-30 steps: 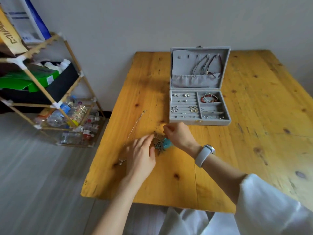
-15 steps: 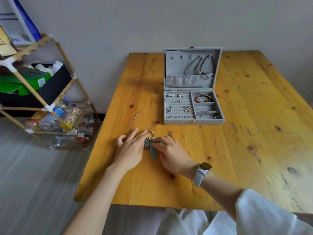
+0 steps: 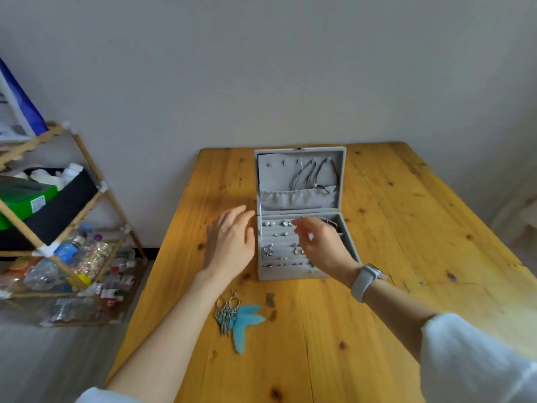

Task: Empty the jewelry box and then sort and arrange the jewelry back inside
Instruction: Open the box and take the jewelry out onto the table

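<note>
Both hands, the left hand (image 3: 231,242) and right hand (image 3: 321,245), had left the earrings (image 3: 228,312) on the table (image 3: 406,228) behind them and hovered loose-fingered, holding nothing, at the jewelry box (image 3: 300,213), indicating further emptying.

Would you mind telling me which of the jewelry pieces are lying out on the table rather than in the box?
The turquoise earrings, near the table's front edge. All the other pieces sit inside the grey jewelry box.
</note>
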